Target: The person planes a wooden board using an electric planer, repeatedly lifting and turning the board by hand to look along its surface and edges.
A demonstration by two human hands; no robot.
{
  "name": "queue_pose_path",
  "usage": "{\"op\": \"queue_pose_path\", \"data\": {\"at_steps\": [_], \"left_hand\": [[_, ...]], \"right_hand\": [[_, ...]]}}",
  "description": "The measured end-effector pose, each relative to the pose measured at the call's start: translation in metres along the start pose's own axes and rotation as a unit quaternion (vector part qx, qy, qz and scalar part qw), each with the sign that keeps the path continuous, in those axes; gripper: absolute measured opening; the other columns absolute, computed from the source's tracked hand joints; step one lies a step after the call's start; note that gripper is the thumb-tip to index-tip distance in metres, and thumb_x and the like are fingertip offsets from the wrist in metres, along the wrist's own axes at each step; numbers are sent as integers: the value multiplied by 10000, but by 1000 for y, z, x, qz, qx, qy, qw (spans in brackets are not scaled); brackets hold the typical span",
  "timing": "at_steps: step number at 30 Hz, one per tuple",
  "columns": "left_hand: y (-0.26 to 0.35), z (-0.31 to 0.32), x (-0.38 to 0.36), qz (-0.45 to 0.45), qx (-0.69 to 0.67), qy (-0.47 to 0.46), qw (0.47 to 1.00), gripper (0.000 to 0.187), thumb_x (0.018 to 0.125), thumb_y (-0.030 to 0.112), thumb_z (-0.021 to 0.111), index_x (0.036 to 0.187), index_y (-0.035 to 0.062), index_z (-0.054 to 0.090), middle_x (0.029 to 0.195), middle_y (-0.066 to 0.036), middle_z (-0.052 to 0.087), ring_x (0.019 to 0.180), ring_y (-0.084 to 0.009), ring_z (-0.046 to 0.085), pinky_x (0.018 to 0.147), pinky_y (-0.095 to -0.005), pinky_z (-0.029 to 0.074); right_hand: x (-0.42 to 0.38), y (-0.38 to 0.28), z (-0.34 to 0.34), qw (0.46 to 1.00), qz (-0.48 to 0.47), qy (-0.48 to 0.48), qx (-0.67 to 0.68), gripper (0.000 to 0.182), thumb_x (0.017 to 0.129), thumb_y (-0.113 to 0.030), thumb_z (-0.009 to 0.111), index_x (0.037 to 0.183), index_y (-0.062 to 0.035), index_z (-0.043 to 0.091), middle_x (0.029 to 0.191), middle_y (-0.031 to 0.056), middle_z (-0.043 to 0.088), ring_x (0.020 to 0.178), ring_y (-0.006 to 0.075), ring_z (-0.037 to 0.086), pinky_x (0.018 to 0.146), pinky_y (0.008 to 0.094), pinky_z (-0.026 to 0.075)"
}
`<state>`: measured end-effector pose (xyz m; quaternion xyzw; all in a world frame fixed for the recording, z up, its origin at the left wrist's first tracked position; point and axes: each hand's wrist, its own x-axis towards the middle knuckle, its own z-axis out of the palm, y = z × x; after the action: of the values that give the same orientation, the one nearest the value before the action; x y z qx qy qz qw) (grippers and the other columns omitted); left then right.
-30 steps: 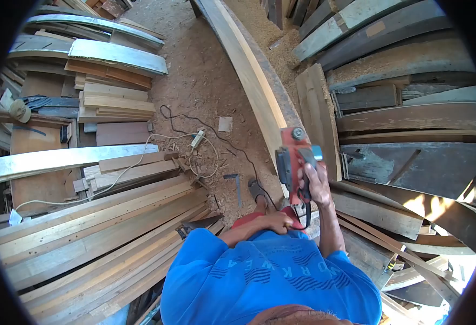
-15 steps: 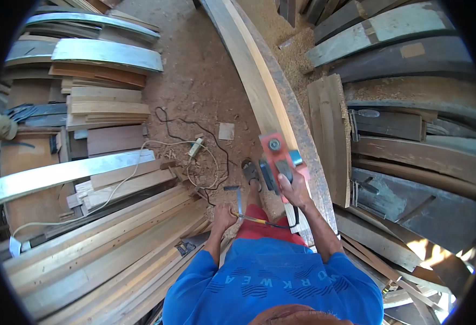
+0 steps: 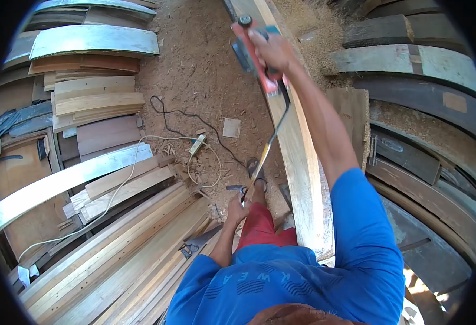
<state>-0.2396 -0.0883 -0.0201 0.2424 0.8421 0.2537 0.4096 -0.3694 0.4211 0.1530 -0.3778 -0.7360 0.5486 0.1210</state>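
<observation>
Since a second ago, I see the red electric hand planer (image 3: 255, 51) has travelled from close to my body to far up the long pale curved wooden plank (image 3: 297, 157), my right arm now stretched nearly straight.

Going left to right: stacked pale boards and curved planks (image 3: 94, 103) lie on the sawdust floor (image 3: 194, 92), with a white extension cord (image 3: 156, 149) looping across it. My left hand (image 3: 237, 208) is closed around the black power cable (image 3: 267, 149), holding it up and clear of the plank beside my knee. My right hand (image 3: 267, 49) is clamped on the planer's handle, and the tool sits flat on the plank's top face.

I judge the pass nearly run out to arm's reach: the near stretch looks clean and light. How much of the far end remains, I cannot tell.
</observation>
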Motion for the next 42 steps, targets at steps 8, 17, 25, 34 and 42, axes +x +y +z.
{"op": "queue_pose_path", "data": {"at_steps": [8, 17, 25, 34, 42], "left_hand": [[-20, -3, -22, -36, 47, 15, 998, 297, 812, 268, 715, 883, -14, 652, 873, -244, 679, 862, -431, 656, 807, -511, 516], [-11, 22, -45, 2, 222, 8, 975, 439, 798, 303, 745, 1133, 42, 635, 1250, -306, 571, 1209, -457, 524, 1022, -528, 433], [42, 56, -25, -10, 66, 132, 989, 658, 842, 318, 772, 1328, -30, 494, 1315, -294, 562, 1245, -431, 544, 1054, -495, 445], [119, 111, -69, -70, -81, -299, 948, 723, 924, 288, 718, 1446, -29, 330, 1204, -349, 639, 1124, -489, 653, 971, -491, 529], [108, 121, -76, -33, -37, -285, 957, 814, 958, 421, 656, 1496, -38, 253, 1346, -388, 517, 1139, -564, 597, 990, -577, 491]], "right_hand": [[-36, 32, -28, 998, 21, 6, 61, 486, 999, -472, 605, 712, -81, 573, 585, -8, 542, 465, 111, 504, 465, 289, 415], [-415, 141, -70, 998, 54, 27, 2, 575, 955, -356, 626, 1360, 44, 542, 1118, 279, 689, 1040, 399, 691, 929, 460, 519], [-392, 128, -63, 992, 122, 33, 25, 491, 958, -371, 619, 1238, 32, 608, 933, 224, 689, 851, 309, 677, 797, 429, 537], [-162, 79, -60, 995, 53, 87, 8, 451, 988, -433, 591, 821, -19, 656, 604, 43, 582, 556, 154, 580, 532, 366, 457], [43, 20, -83, 998, 52, 24, -24, 535, 968, -533, 603, 688, -77, 615, 615, 43, 620, 554, 151, 595, 530, 319, 479]]}}
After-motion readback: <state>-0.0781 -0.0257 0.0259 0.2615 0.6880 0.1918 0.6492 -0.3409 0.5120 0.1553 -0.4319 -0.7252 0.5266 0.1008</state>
